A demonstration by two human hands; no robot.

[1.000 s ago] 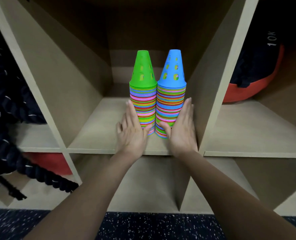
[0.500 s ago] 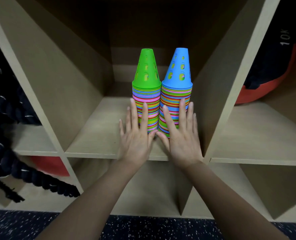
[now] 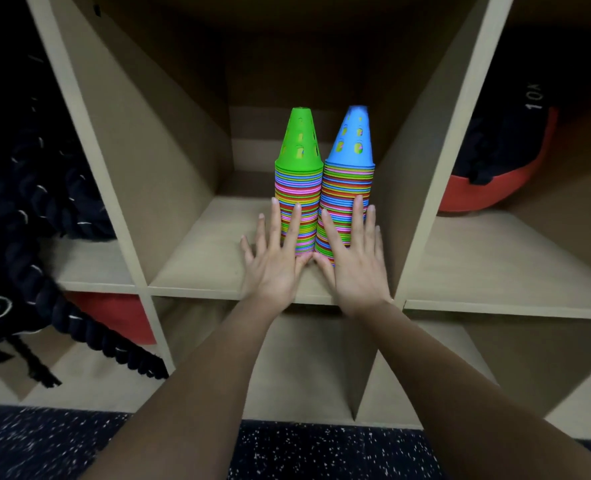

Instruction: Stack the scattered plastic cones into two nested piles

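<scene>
Dim overall; front light leaves the back of the cubby [image 3: 197, 251] in deep shadow. Cone piles [image 3: 347, 188] sharp, vivid. Wide-angle distortion splays the dividers [image 3: 425, 168]; the rope [image 3: 79, 327] at left blurs.

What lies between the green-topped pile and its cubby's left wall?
Bare shelf, except outer fingers of the left hand beside the green-topped pile; the head view shows it.

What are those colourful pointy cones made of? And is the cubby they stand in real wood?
The green-topped pile and blue-topped pile look like thin, smooth plastic: bright solid colours, punched round holes, rims nesting tightly. The cubby shelf looks like matte tan board, probably laminate over pressed wood rather than solid wood, since its surface is even with hardly any grain. I can't be sure.
</scene>
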